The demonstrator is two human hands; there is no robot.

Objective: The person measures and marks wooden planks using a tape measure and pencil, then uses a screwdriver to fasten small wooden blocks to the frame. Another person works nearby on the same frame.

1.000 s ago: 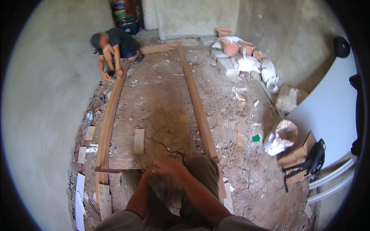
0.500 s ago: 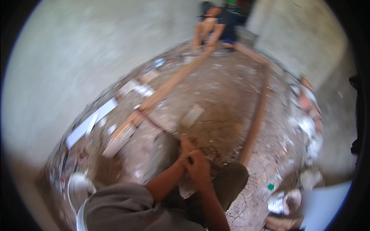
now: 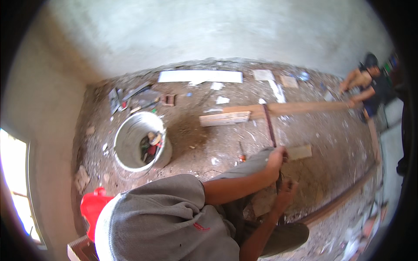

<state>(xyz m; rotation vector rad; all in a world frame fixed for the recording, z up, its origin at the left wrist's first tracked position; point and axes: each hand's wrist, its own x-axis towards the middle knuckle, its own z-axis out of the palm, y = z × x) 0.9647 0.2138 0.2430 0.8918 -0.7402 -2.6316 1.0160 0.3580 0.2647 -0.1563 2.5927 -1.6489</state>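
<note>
My left hand [image 3: 275, 162] is in front of my bent knee, its fingers curled closed. Just below it, my right hand [image 3: 285, 196] has its fingers bent together. What either hand holds, if anything, is too small or hidden to make out. A narrow dark reddish strip [image 3: 269, 126] runs from the long wooden plank [image 3: 300, 108] toward my left hand. My knee and hands hide where it goes. A short pale board [image 3: 235, 118] lies against the plank's left end. Beyond my hands lies a flat light wood piece [image 3: 300, 152].
A white bucket [image 3: 124, 152] with tools stands to the left. An orange-handled screwdriver [image 3: 242, 157] is near my knee. A white panel [image 3: 200, 76] lies along the wall. A co-worker [image 3: 370, 85] crouches at the plank's far right end. Another long plank [image 3: 339, 200] lies at right.
My view has swung left, bringing the bucket and tools fully into sight. My hands, close together before, are now slightly apart. The co-worker still crouches at the plank's far end.
</note>
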